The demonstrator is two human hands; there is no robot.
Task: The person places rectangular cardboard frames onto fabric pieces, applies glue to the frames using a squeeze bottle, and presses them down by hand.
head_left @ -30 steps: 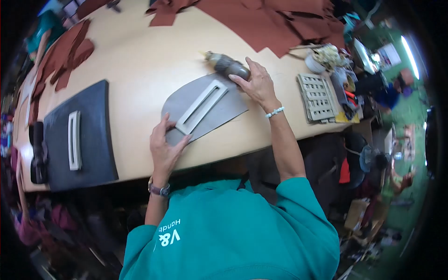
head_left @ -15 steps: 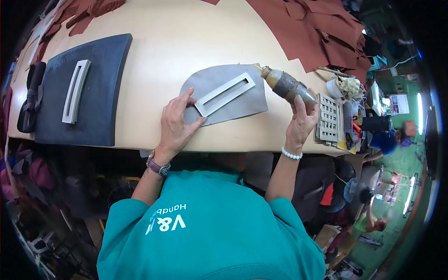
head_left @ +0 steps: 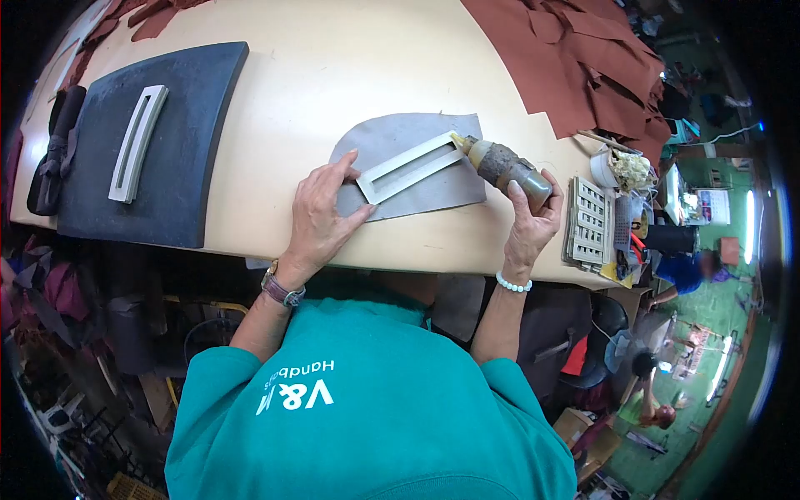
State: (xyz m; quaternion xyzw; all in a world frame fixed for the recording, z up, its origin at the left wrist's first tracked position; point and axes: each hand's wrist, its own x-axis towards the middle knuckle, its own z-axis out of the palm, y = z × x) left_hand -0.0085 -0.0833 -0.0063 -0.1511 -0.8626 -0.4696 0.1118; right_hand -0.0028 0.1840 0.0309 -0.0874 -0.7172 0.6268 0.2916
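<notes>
My right hand grips one brown-wrapped translucent bottle, its nozzle at the far end of one pale slotted rectangular frame atop one grey rounded sheet; my left hand spreads open around the near end. One dark slab bears another frame.

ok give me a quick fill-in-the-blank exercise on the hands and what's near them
The bottle is held in the person's ____ hand. The left hand is at one end of a slotted frame, which lies on a ____ sheet. The watch is on the ____ wrist.

Missing words: right; gray; left.
</notes>
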